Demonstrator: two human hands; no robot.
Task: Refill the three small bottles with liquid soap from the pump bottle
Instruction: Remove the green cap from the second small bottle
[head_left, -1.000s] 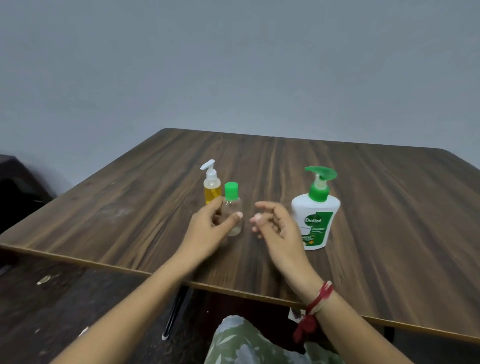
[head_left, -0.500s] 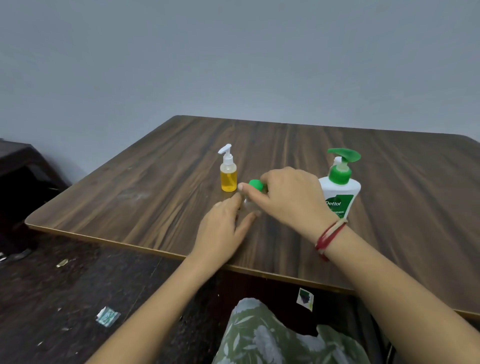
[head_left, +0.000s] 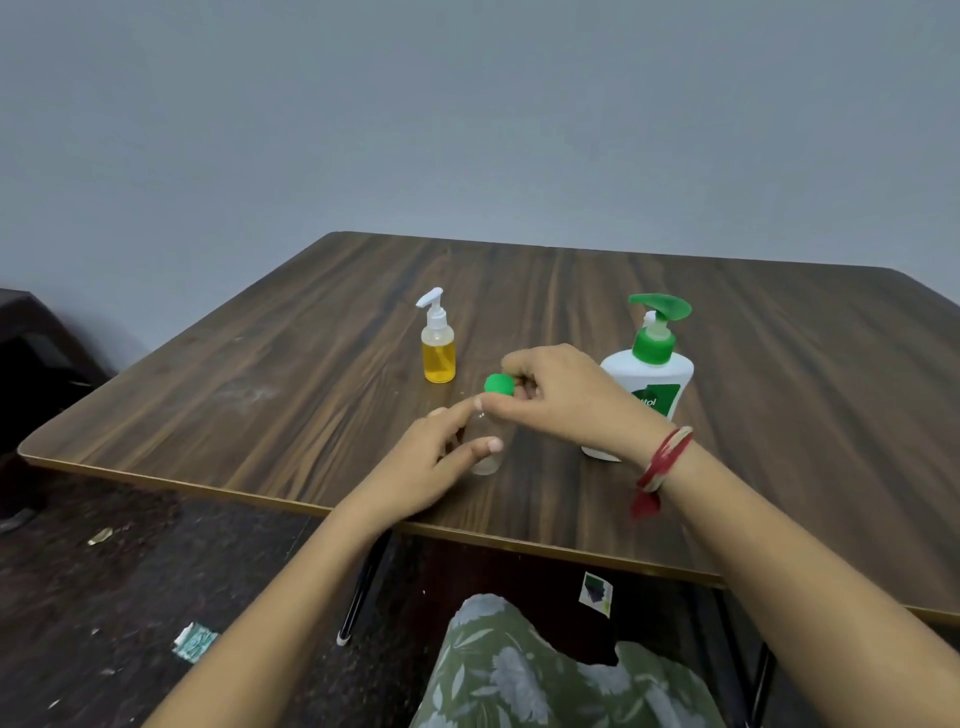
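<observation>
Uncapping the clear bottle (head_left: 487, 464) before any soap goes in.

The left hand (head_left: 431, 462) wraps its fingers and thumb round the clear bottle, which stands on the table (head_left: 260, 395) inside that grip. The right hand (head_left: 566, 402) pinches the green cap (head_left: 500, 385) just above the left thumb. The pump bottle (head_left: 655, 382) stands right behind the right wrist, the yellow bottle (head_left: 439, 361) just beyond the left fingertips. Likely risks: the light bottle twisting or tipping in a loose grip, the freed cap rolling away, the wrist knocking the pump bottle.
</observation>
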